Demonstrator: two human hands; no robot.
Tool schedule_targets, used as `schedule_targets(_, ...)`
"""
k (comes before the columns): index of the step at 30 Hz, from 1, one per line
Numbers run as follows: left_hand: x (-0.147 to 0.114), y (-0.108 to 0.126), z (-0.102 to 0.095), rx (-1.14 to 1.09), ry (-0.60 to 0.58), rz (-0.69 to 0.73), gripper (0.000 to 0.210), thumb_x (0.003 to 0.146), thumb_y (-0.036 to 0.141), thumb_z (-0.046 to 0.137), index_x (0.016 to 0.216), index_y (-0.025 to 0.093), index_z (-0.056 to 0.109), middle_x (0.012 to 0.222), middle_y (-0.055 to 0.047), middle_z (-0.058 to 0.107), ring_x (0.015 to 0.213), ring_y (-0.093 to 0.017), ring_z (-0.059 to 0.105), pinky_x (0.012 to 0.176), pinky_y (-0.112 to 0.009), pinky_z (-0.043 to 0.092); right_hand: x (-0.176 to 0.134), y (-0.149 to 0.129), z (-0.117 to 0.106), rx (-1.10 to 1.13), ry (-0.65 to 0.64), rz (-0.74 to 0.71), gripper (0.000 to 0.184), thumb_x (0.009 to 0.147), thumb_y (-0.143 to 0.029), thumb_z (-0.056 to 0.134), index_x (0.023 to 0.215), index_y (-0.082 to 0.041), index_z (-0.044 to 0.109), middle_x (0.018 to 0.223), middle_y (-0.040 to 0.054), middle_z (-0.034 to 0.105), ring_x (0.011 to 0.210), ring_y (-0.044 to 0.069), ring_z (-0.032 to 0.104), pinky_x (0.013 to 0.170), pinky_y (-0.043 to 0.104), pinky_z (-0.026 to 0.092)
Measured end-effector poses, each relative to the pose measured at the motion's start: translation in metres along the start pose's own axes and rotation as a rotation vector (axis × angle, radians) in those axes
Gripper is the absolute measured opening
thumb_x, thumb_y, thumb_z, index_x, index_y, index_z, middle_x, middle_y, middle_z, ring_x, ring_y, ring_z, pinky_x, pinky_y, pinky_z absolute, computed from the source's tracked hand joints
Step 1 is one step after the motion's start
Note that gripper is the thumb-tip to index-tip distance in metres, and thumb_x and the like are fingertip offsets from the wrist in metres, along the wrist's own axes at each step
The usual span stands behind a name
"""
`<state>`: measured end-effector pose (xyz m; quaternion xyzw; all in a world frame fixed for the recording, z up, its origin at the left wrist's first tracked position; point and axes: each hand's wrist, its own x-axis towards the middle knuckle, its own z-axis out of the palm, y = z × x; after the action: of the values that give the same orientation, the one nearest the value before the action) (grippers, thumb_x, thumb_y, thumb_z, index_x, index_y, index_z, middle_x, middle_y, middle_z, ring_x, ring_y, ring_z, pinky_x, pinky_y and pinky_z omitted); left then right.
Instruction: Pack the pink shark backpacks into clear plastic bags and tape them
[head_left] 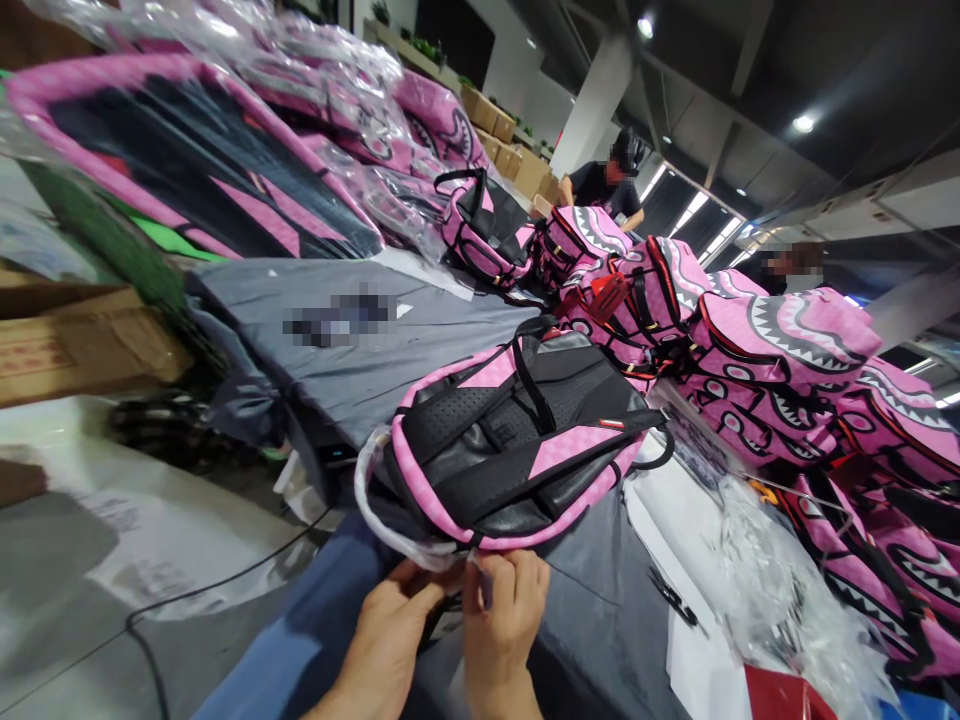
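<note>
A pink and black backpack (577, 455) lies on the grey cloth-covered table with its shoulder straps facing up. Around its lower left corner curves a bunched strip of clear plastic (366, 487), running down to my hands. My left hand (394, 615) is closed at the near edge of the backpack, its fingertips pinching the plastic. Close beside it, my right hand (510, 605) has its fingers curled, also gripping the plastic. Part of what lies between the fingers is hidden.
Pink shark-mouth backpacks (795, 340) are piled on the right, near clear plastic bags (780, 580) and black scissors (673, 597). Plastic-wrapped pink bags (322, 90) stand at the back left. A cardboard box (90, 335) sits at left. A person (607, 190) works beyond the pile.
</note>
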<state>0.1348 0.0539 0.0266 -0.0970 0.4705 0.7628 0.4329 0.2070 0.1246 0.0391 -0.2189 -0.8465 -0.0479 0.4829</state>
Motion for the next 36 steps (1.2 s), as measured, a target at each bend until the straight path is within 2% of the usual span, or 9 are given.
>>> schedule_targets(8,-0.01,0.015,-0.009,0.263,-0.034,0.152,0.046,0.043,0.053,0.091,0.069,0.018,0.076,0.07,-0.007,0.076,0.073,-0.026,0.072,0.073,-0.033,0.061,0.005,-0.003,-0.009,-0.046,-0.115,-0.206,0.023,0.1,-0.01,0.046,0.08,-0.02,0.053,0.075,0.0035,0.06,0.067,0.019,0.05,0.065,0.034,0.031)
schedule_targets(12,-0.012,0.021,-0.006,0.306,-0.049,0.17,0.046,0.047,0.054,0.09,0.073,0.018,0.078,0.075,-0.01,0.078,0.076,-0.029,0.075,0.07,-0.034,0.062,0.003,-0.011,-0.019,0.028,-0.28,-0.144,0.021,0.1,-0.029,0.042,0.093,-0.017,0.058,0.088,0.0092,0.063,0.077,0.024,0.054,0.07,0.038,0.034)
schedule_targets(14,-0.014,0.02,-0.008,0.333,-0.052,0.17,0.046,0.049,0.055,0.089,0.075,0.019,0.078,0.078,-0.01,0.079,0.078,-0.03,0.075,0.071,-0.035,0.063,0.002,-0.012,-0.018,0.017,-0.259,-0.129,0.026,0.101,-0.034,0.04,0.089,-0.018,0.057,0.086,0.0089,0.062,0.076,0.024,0.052,0.069,0.038,0.033)
schedule_targets(20,-0.014,0.008,-0.035,0.489,-0.07,0.257,0.053,0.053,0.068,0.084,0.081,0.024,0.081,0.089,-0.008,0.081,0.091,-0.03,0.075,0.087,-0.033,0.061,0.0,-0.006,-0.01,0.029,-0.144,-0.063,0.026,0.106,-0.021,0.043,0.082,-0.021,0.052,0.076,0.0024,0.06,0.07,0.019,0.05,0.067,0.034,0.028)
schedule_targets(23,-0.009,0.005,-0.034,0.387,-0.132,0.173,0.059,0.053,0.071,0.084,0.088,0.023,0.081,0.099,-0.008,0.08,0.107,-0.032,0.071,0.1,-0.035,0.056,-0.001,-0.005,-0.014,0.111,-0.179,-0.003,0.025,0.107,-0.023,0.043,0.086,-0.021,0.055,0.079,0.0019,0.063,0.073,0.019,0.053,0.069,0.033,0.03)
schedule_targets(26,-0.004,0.002,-0.017,0.141,-0.237,0.003,0.064,0.049,0.067,0.089,0.093,0.022,0.081,0.11,-0.009,0.079,0.12,-0.034,0.065,0.111,-0.041,0.048,-0.001,-0.006,-0.021,0.206,-0.233,0.096,0.022,0.106,-0.022,0.045,0.088,-0.022,0.056,0.082,0.0009,0.065,0.074,0.018,0.055,0.07,0.031,0.032)
schedule_targets(29,-0.003,-0.004,-0.003,-0.029,-0.28,-0.138,0.066,0.043,0.063,0.094,0.093,0.022,0.08,0.111,-0.008,0.078,0.117,-0.034,0.066,0.11,-0.044,0.049,-0.001,-0.006,-0.026,0.349,-0.327,0.294,0.021,0.104,-0.025,0.048,0.086,-0.023,0.058,0.081,-0.0008,0.065,0.075,0.017,0.057,0.07,0.029,0.037)
schedule_targets(32,-0.005,-0.011,0.001,-0.072,-0.357,-0.204,0.064,0.047,0.06,0.095,0.097,0.023,0.08,0.11,-0.008,0.078,0.115,-0.032,0.068,0.106,-0.041,0.052,0.0,-0.003,-0.028,0.437,-0.369,0.455,0.02,0.102,-0.028,0.053,0.084,-0.024,0.061,0.079,-0.0023,0.066,0.074,0.017,0.059,0.07,0.027,0.042)
schedule_targets(36,-0.006,-0.016,-0.002,-0.061,-0.441,-0.182,0.057,0.052,0.056,0.095,0.095,0.022,0.081,0.104,-0.009,0.079,0.113,-0.033,0.069,0.103,-0.04,0.053,0.001,0.003,-0.027,0.421,-0.347,0.438,0.016,0.098,-0.026,0.057,0.083,-0.024,0.064,0.077,-0.0019,0.067,0.074,0.017,0.06,0.07,0.028,0.043)
